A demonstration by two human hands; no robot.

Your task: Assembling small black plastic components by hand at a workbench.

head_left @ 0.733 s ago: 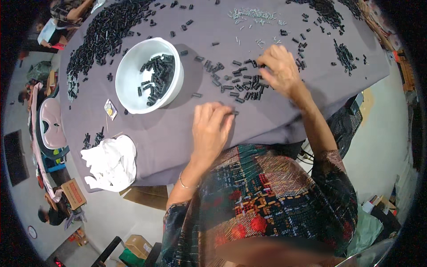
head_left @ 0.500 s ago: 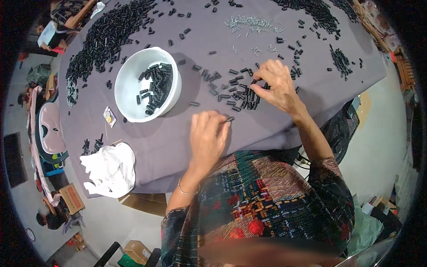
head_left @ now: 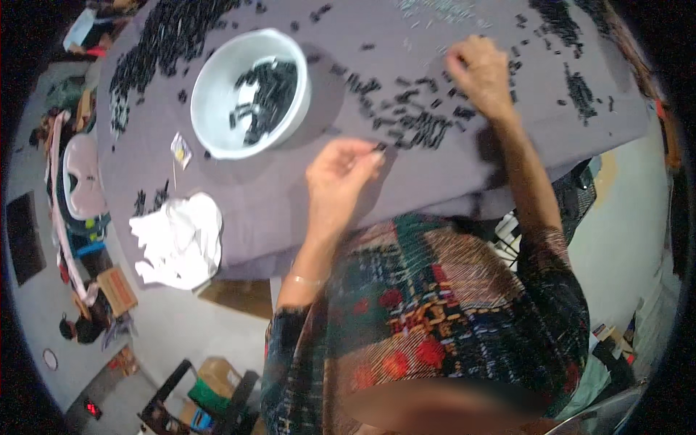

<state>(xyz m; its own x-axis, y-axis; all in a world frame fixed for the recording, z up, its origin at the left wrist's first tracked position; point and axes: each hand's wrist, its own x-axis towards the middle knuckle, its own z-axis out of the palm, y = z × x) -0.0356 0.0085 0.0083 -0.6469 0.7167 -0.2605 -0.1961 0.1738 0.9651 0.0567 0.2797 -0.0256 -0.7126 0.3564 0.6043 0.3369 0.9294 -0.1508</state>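
Observation:
My left hand (head_left: 342, 171) is closed, pinching a small black cylindrical piece (head_left: 379, 147) between thumb and fingertips, just above the near side of the table. Further off to the right, my right hand (head_left: 481, 75) has its fingers curled together over the cloth, below the small silvery parts (head_left: 442, 10). What its fingertips hold, if anything, is too blurred to make out. Between the hands lies a loose cluster of black pieces (head_left: 417, 127). Left of them stands a white bowl (head_left: 205, 109) partly filled with similar black pieces (head_left: 272, 98).
A grey cloth (head_left: 261, 217) covers the table. Large heaps of black parts (head_left: 170, 32) spread at the far left, with more (head_left: 558, 25) at the far right. A crumpled white cloth (head_left: 181, 243) and a small packet (head_left: 180, 151) lie at the left.
My right hand has moved away from the black cluster, farther out and to the right. My left hand keeps its black piece, now close to the cluster's near edge. The whole view has shifted.

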